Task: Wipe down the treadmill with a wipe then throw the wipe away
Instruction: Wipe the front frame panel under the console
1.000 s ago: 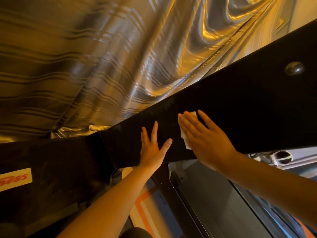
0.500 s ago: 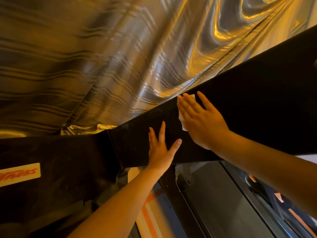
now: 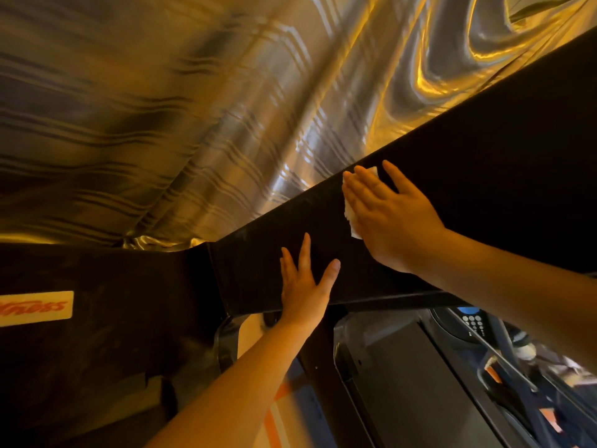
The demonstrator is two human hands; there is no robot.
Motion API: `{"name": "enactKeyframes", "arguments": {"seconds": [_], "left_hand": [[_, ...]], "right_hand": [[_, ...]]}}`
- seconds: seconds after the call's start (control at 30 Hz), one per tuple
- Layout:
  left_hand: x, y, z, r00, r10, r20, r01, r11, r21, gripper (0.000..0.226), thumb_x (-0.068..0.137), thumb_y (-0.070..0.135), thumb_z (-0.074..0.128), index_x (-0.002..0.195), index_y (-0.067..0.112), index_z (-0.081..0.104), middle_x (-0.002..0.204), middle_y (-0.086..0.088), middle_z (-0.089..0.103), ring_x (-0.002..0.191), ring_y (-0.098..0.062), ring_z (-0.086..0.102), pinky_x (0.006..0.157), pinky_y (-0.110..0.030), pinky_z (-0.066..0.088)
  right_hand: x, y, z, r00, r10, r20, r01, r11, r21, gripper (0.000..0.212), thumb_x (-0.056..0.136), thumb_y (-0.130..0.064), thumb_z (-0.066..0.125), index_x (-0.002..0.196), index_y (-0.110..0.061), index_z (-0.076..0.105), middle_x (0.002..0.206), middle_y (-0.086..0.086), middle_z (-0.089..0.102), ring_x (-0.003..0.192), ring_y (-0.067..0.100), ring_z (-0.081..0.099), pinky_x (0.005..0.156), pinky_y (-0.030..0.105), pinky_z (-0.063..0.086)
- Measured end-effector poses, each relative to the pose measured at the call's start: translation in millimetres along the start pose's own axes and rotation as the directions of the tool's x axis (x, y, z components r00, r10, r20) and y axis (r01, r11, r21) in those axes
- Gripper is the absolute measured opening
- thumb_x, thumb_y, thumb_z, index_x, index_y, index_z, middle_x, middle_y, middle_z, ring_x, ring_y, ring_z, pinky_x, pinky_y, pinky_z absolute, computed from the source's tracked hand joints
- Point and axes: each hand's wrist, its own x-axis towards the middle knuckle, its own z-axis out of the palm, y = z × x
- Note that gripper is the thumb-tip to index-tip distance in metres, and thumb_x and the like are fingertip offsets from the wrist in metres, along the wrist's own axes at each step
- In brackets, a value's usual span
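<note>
I see right hand (image 3: 392, 218) fingers straight, pressing white wipe (image 3: 350, 215) flat under them on black treadmill panel (image 3: 484, 176). Left hand (image 3: 305, 286) fingers straight too, flat on panel, below-left of wipe.

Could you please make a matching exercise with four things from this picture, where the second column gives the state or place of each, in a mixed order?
Things:
1. left hand
2. right hand
3. wipe
4. label

States or places:
A. white, under flat fingers
B. flat on the black panel, holding nothing
C. at the far left, red letters
D. presses a cloth on the panel

Pairs: 1-B, 2-D, 3-A, 4-C
</note>
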Motion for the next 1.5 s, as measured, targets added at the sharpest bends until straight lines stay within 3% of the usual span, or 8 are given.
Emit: {"name": "enactKeyframes", "arguments": {"seconds": [0.37, 0.57, 0.8, 1.17, 1.5], "left_hand": [[-8.2, 2.1, 4.8, 0.998, -0.056, -0.020, 0.056, 0.998, -0.019, 0.086, 0.078, 0.073, 0.039, 0.151, 0.051, 0.001, 0.165, -0.002, -0.018, 0.152, -0.029, -0.010, 0.120, -0.059, 0.018], [-7.6, 1.6, -0.4, 0.998, -0.054, 0.016, 0.055, 0.998, -0.025, 0.086, 0.077, 0.075, 0.040, 0.150, 0.054, 0.000, 0.165, -0.001, -0.018, 0.152, -0.030, -0.009, 0.119, -0.061, 0.018], [-7.3, -1.3, -1.4, 0.999, -0.038, 0.021, 0.038, 0.999, 0.004, 0.075, 0.078, 0.074, 0.041, 0.138, 0.063, -0.004, 0.165, 0.000, -0.019, 0.152, -0.030, -0.010, 0.118, -0.062, 0.020], [-2.7, -8.0, -8.9, 0.997, -0.017, 0.070, 0.017, 1.000, 0.002, 0.077, 0.078, 0.074, 0.044, 0.137, 0.064, -0.005, 0.163, 0.002, -0.023, 0.151, -0.029, -0.015, 0.119, -0.063, 0.015], [-2.8, -11.0, -0.8, 1.000, 0.010, -0.006, -0.010, 1.000, -0.010, 0.074, 0.082, 0.074, 0.043, 0.137, 0.062, -0.004, 0.164, 0.003, -0.021, 0.151, -0.023, -0.018, 0.121, -0.058, 0.011]], "right_hand": [[-19.5, -0.5, 4.4, 0.994, -0.100, 0.039, 0.102, 0.994, -0.035, 0.071, 0.105, -0.044, 0.022, 0.155, -0.010, -0.015, 0.163, 0.014, -0.022, 0.149, 0.031, -0.022, 0.119, 0.051, -0.013], [32.6, 0.0, -4.9, 0.998, -0.058, 0.025, 0.059, 0.996, -0.073, 0.075, 0.104, -0.050, 0.026, 0.157, -0.011, -0.009, 0.164, 0.013, -0.017, 0.151, 0.032, -0.018, 0.118, 0.053, -0.012], [2.0, 4.2, 5.3, 0.998, -0.066, 0.009, 0.067, 0.997, -0.032, 0.072, 0.105, -0.045, 0.025, 0.157, -0.011, -0.011, 0.164, 0.012, -0.018, 0.150, 0.030, -0.020, 0.120, 0.054, -0.012], [43.3, -2.5, -4.3, 0.997, -0.075, 0.020, 0.077, 0.992, -0.096, 0.072, 0.104, -0.047, 0.024, 0.158, -0.012, -0.009, 0.165, 0.011, -0.016, 0.151, 0.031, -0.018, 0.118, 0.054, -0.014], [-36.5, -5.3, 4.1, 0.982, -0.172, 0.076, 0.177, 0.982, -0.062, 0.073, 0.105, -0.045, 0.021, 0.152, -0.009, -0.022, 0.159, 0.013, -0.030, 0.145, 0.031, -0.030, 0.115, 0.052, -0.020]]}}
